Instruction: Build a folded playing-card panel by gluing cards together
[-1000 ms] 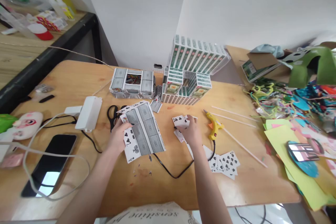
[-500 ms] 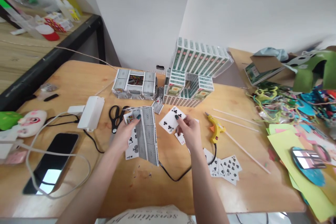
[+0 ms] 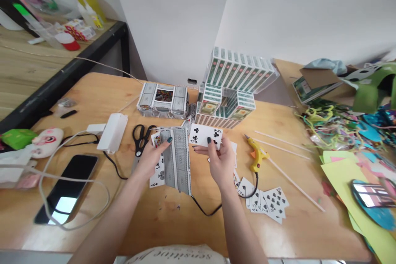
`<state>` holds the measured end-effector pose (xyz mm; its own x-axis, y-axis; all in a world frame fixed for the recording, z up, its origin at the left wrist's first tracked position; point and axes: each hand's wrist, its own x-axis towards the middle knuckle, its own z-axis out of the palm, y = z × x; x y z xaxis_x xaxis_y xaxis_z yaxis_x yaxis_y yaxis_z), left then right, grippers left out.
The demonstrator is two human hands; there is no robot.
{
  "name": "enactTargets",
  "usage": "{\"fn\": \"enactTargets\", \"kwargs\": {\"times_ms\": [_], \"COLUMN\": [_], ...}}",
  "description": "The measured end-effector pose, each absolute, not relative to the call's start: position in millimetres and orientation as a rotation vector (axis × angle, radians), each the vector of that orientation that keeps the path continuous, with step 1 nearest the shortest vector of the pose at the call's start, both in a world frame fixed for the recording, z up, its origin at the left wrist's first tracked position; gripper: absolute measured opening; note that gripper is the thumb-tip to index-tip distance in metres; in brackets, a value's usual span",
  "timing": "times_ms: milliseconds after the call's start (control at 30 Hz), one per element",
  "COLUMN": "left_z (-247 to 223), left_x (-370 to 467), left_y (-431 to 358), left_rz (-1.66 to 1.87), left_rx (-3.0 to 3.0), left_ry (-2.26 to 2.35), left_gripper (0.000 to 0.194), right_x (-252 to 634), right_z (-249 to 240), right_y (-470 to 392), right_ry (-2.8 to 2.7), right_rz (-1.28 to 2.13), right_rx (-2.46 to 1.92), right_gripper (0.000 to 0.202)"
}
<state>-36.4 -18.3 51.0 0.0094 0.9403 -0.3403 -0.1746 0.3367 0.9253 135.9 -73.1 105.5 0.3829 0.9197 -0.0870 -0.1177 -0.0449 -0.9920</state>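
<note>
A folded panel of joined playing cards (image 3: 181, 159), grey backs outward, is gripped at its upper left by my left hand (image 3: 151, 157). Between thumb and fingers of my right hand (image 3: 221, 159) is a four of clubs (image 3: 202, 134), face up, close to the panel's right edge. Loose spade cards (image 3: 269, 202) lie fanned on the table to the right. Behind my hands stand a box-like piece covered in cards (image 3: 162, 100) and a stacked structure of green and white card boxes (image 3: 229, 99).
A yellow glue gun (image 3: 257, 154) with white sticks (image 3: 297, 183) lies to the right, its black cord crossing towards me. Black scissors (image 3: 140, 140), a white adapter (image 3: 113, 133) and a phone (image 3: 66, 187) are at left. Paper scraps (image 3: 346, 181) cover the far right.
The four of clubs has turned to lie sideways and moved up beside the panel. My right hand's fingers now extend underneath it. The view has shifted slightly.
</note>
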Motion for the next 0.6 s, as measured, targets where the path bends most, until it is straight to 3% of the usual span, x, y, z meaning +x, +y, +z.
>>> {"fn": "enactTargets", "kwargs": {"times_ms": [600], "left_z": [59], "left_x": [-31], "left_y": [-19], "left_rz": [1.083], "left_rx": [0.855], "left_ry": [1.274], "left_gripper": [0.049], "right_x": [135], "right_z": [90], "right_y": [-75], "right_ry": [-0.820], "right_rz": [1.033], "right_rx": [-1.318], "right_gripper": [0.027]}}
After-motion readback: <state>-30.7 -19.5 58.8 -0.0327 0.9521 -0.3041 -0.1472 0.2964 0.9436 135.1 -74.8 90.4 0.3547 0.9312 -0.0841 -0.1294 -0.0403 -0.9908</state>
